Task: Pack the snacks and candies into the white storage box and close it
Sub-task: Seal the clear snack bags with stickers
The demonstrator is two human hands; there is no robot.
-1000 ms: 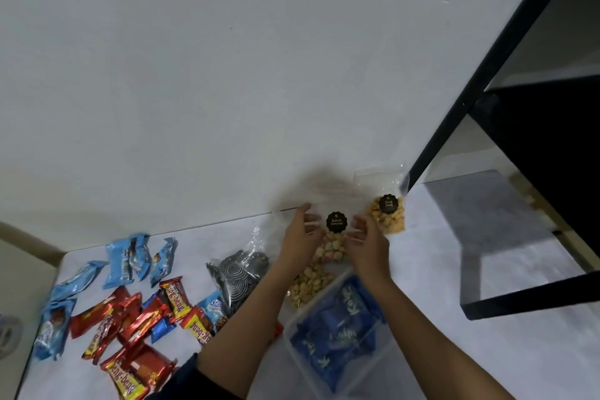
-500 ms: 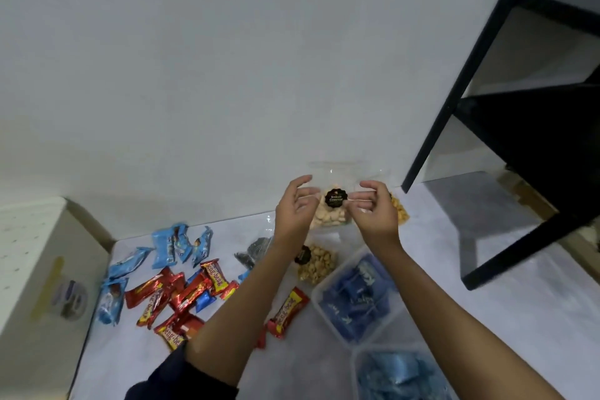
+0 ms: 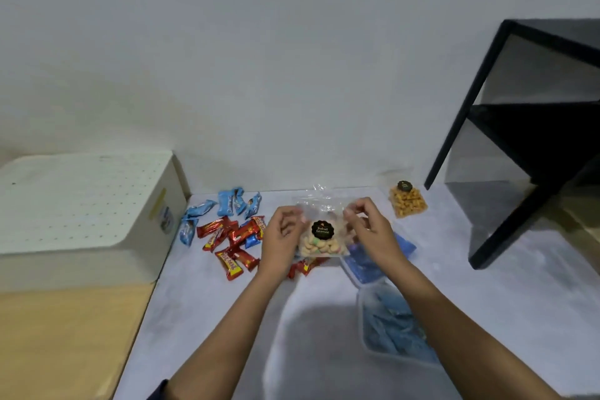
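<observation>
A clear bag of small biscuits with a round black label hangs in the air over the table. My left hand pinches its upper left corner and my right hand pinches its upper right corner. The white storage box stands shut at the left, its dotted lid on top. Red snack bars and blue wrapped snacks lie loose between the box and my left hand. Another bag of orange snacks rests near the wall on the right.
Two clear tubs of blue packets sit under my right forearm, the farther one partly hidden. A black frame table stands at the right. A wooden surface lies in front of the white box.
The view has swung down and left, bringing the white box fully into sight. Both hands have lifted the biscuit bag off the table and hold it by its top corners.
</observation>
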